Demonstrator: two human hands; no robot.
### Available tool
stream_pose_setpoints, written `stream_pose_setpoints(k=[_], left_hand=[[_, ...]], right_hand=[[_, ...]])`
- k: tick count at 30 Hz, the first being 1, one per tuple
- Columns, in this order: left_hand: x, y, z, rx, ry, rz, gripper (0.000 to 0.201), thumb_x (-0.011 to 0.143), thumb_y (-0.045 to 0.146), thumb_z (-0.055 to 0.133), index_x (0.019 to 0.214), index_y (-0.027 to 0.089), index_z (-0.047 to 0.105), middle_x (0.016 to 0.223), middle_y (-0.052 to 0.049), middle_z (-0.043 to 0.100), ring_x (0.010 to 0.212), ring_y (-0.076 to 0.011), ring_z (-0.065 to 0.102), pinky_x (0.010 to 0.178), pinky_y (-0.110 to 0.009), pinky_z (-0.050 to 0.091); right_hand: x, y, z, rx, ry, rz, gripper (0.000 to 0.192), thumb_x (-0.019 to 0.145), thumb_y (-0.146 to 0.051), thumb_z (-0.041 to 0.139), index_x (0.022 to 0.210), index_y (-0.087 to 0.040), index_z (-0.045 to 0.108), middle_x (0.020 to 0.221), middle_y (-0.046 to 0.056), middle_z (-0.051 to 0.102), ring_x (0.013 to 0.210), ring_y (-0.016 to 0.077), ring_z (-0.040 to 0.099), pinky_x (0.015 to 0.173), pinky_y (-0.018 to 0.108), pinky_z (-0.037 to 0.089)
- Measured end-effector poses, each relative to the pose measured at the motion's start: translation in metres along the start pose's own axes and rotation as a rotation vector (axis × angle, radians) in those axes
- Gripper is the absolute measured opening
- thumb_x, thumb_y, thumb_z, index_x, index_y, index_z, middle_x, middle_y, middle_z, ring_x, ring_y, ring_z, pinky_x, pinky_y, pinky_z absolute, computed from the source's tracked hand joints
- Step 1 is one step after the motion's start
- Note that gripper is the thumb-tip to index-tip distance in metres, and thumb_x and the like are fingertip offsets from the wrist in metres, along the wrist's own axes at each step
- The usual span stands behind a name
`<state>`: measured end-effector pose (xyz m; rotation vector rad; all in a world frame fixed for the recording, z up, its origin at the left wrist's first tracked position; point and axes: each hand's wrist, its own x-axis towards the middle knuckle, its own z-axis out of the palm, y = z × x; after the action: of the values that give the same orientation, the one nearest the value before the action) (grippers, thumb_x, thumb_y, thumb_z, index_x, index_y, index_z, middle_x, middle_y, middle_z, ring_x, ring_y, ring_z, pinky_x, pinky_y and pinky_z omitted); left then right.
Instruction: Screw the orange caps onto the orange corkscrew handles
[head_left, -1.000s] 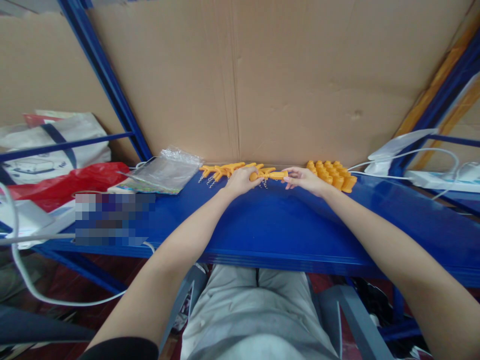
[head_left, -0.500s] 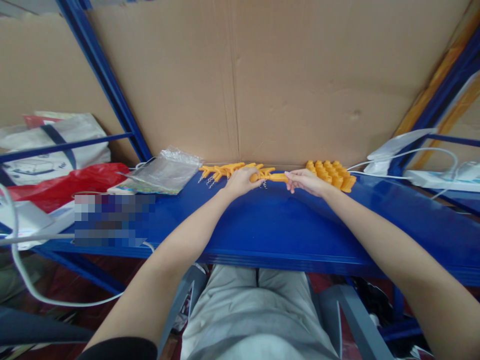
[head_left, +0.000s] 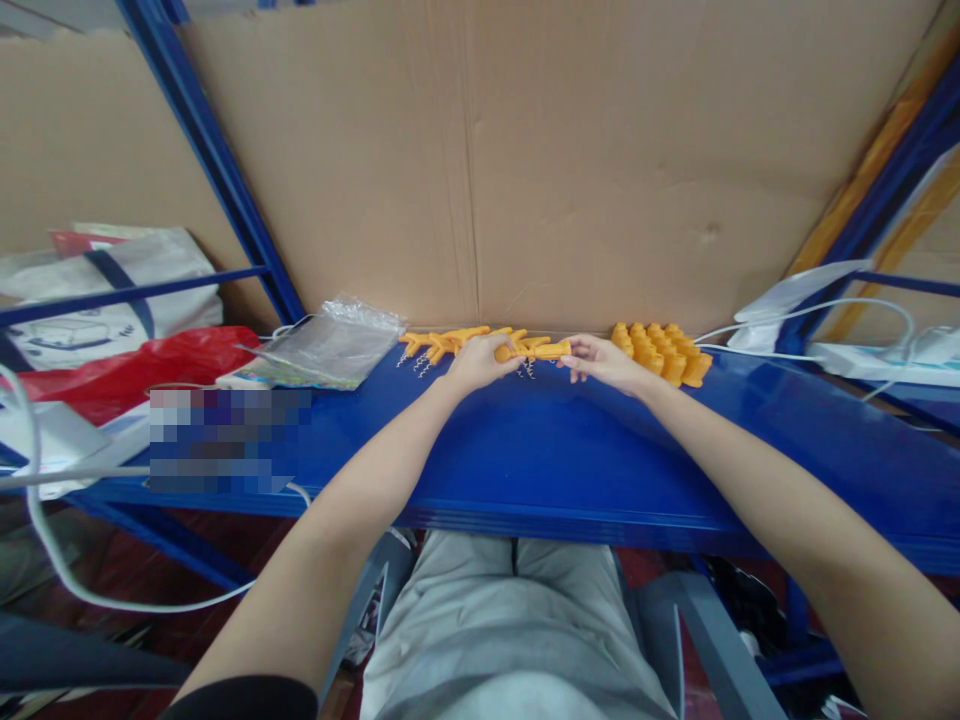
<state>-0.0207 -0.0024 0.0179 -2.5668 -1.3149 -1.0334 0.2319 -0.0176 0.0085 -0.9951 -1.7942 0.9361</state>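
Near the back of the blue table, a yellow corkscrew (head_left: 551,350) lies level between my two hands. My left hand (head_left: 480,362) is closed around its rounded left end. The fingers of my right hand (head_left: 592,358) pinch the right tip; whether a separate part sits there cannot be made out. Behind and beside my left hand lie several yellow corkscrew pieces (head_left: 450,341) with bare metal spirals pointing toward me. To the right of my right hand stand several yellow hollow-looking pieces (head_left: 664,352), packed together in rows.
The blue table (head_left: 540,450) runs across, with a cardboard wall (head_left: 585,170) behind it. A clear plastic bag (head_left: 337,345), a red bag (head_left: 150,365) and a white cable (head_left: 45,560) are at the left. More white cables (head_left: 757,350) lie at the right.
My right hand has shifted slightly left, toward my left hand, along the corkscrew. My left hand has barely moved.
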Motion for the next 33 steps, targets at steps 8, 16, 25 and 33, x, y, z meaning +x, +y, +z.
stream_pose_setpoints(k=[8, 16, 25, 33], left_hand=[[-0.001, 0.001, 0.001, 0.015, 0.036, 0.012, 0.017, 0.085, 0.035, 0.072, 0.087, 0.018, 0.072, 0.081, -0.002, 0.073, 0.077, -0.0184, 0.067, 0.071, -0.026, 0.047], [-0.001, 0.001, 0.002, 0.055, 0.052, 0.043, 0.022, 0.085, 0.040, 0.072, 0.086, 0.018, 0.071, 0.085, -0.005, 0.075, 0.079, -0.0201, 0.069, 0.072, -0.028, 0.047], [-0.001, -0.001, 0.002, 0.083, 0.062, 0.058, 0.026, 0.087, 0.044, 0.070, 0.086, 0.018, 0.071, 0.084, -0.005, 0.075, 0.078, -0.0207, 0.069, 0.071, -0.028, 0.049], [-0.002, 0.004, 0.005, 0.156, 0.076, 0.047, 0.026, 0.088, 0.042, 0.071, 0.097, 0.018, 0.072, 0.097, -0.009, 0.077, 0.091, -0.0237, 0.072, 0.077, -0.030, 0.052]], right_hand=[[-0.002, -0.004, 0.000, -0.061, -0.004, -0.036, 0.048, 0.072, -0.064, 0.080, 0.086, -0.019, 0.067, 0.084, 0.007, 0.076, 0.056, 0.0116, 0.061, 0.052, 0.025, 0.045], [-0.006, -0.011, 0.010, 0.021, 0.055, 0.078, 0.059, 0.071, -0.075, 0.073, 0.065, -0.016, 0.065, 0.063, 0.007, 0.070, 0.046, 0.0100, 0.055, 0.048, 0.025, 0.039], [-0.007, -0.025, 0.017, 0.151, 0.139, 0.235, 0.047, 0.087, -0.054, 0.071, 0.065, -0.013, 0.068, 0.049, 0.005, 0.062, 0.039, 0.0089, 0.050, 0.039, 0.021, 0.038], [-0.004, -0.035, 0.017, 0.259, 0.183, 0.423, 0.043, 0.099, -0.038, 0.060, 0.063, -0.015, 0.064, 0.047, 0.005, 0.062, 0.037, 0.0088, 0.051, 0.037, 0.018, 0.040]])
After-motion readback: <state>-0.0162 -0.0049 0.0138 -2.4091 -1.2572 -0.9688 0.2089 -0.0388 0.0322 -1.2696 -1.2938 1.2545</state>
